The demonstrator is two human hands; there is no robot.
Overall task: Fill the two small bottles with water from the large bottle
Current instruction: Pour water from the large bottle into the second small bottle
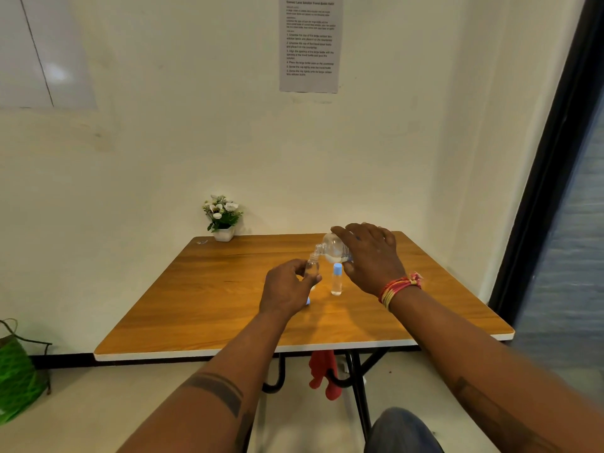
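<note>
Right hand (369,256) wraps its fingers over the clear plastic large bottle (333,248), tipped neck-down above the uncapped small bottle (311,268) that the left hand (287,287) pinches. The blue-capped small bottle (336,279) stands upright on the glossy wood-grain table (212,295).

From my remote feed, a wood-topped surface (209,308) with a white edge and black metal legs (358,380) stands against a cream wall (163,152), a small pot of white flowers (223,217) at its far left corner. A printed sheet (310,44) hangs on the wall above and a whiteboard (42,50) at upper left. A dark frame (549,178) runs down the right side; a green bag (16,371) sits on the pale floor at left, and a red cloth (323,374) hangs under the surface.
</note>
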